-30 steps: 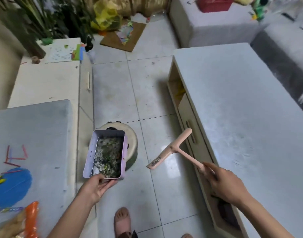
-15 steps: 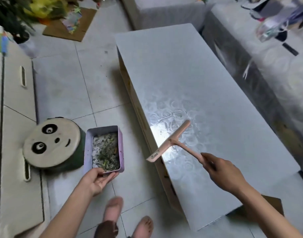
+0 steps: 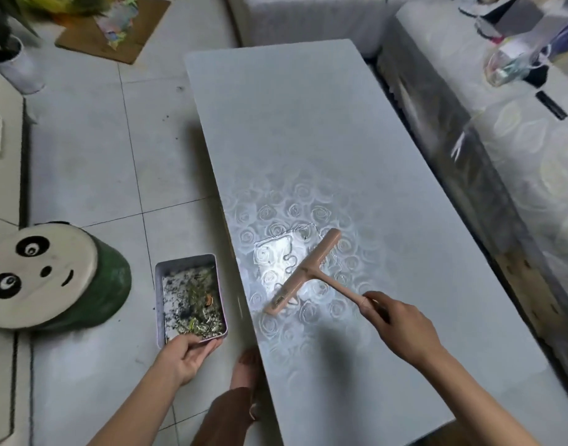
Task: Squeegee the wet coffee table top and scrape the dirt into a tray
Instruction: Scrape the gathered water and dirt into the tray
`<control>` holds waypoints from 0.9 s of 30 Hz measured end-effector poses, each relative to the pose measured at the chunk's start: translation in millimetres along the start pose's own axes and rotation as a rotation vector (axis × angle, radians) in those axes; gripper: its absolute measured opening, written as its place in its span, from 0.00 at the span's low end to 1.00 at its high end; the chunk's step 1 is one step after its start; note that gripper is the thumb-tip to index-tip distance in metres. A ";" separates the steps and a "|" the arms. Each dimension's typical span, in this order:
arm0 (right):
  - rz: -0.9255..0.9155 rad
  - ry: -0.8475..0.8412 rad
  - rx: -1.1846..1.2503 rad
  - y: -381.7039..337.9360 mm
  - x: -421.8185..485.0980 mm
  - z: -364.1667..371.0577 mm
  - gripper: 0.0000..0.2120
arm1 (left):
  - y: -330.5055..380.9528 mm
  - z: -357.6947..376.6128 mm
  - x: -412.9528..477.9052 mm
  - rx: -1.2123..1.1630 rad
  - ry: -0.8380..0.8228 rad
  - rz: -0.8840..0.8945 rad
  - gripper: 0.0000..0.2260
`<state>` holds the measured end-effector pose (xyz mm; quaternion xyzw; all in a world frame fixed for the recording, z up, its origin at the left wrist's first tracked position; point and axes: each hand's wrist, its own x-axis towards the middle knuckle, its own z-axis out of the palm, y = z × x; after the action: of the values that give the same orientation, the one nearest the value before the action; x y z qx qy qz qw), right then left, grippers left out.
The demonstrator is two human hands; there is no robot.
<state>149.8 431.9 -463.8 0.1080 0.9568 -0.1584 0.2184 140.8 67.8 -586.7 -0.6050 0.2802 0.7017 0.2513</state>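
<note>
Squeegee: pink, T-shaped squeegee (image 3: pixel 303 272), blade down on the wet patch (image 3: pixel 276 255) near the worktop's left edge, set slantwise, handle running back to the right hand.
Writing: a small dark print near the blade's near end, too small to read.
Right hand: right hand (image 3: pixel 401 326) curled round the end of the handle, over the worktop.
Worktop: pale grey worktop (image 3: pixel 308 123) with an embossed rose pattern that shows where light glares on the water; a few dark specks lie beyond the blade.
Tray: lilac-rimmed tray (image 3: pixel 186 260) held over the floor, just beside the worktop's left edge and apart from the squeegee.
Dirt: dirt (image 3: pixel 192 304) of dark crumbs and green scraps covers the tray's bottom.
Left hand: left hand (image 3: pixel 183 355) grips the tray's near short end, thumb over the rim, fingers beneath.
Foot: bare foot (image 3: pixel 247 368) on the floor, against the worktop's edge.
Floor: grey tiled floor (image 3: pixel 99 156).
Stool: panda-faced stool (image 3: pixel 44 278) left of the tray.
Sofa: covered sofa (image 3: pixel 517 175) along the worktop's right side.
</note>
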 end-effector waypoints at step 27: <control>-0.434 -0.238 -0.579 174.4 186.9 -35.9 0.05 | -99.8 27.4 116.9 -0.235 0.223 0.196 0.09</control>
<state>19.4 631.7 -562.3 -0.1824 0.9306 0.0645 0.3108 173.8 160.0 -708.2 -0.6742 0.2800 0.6791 0.0768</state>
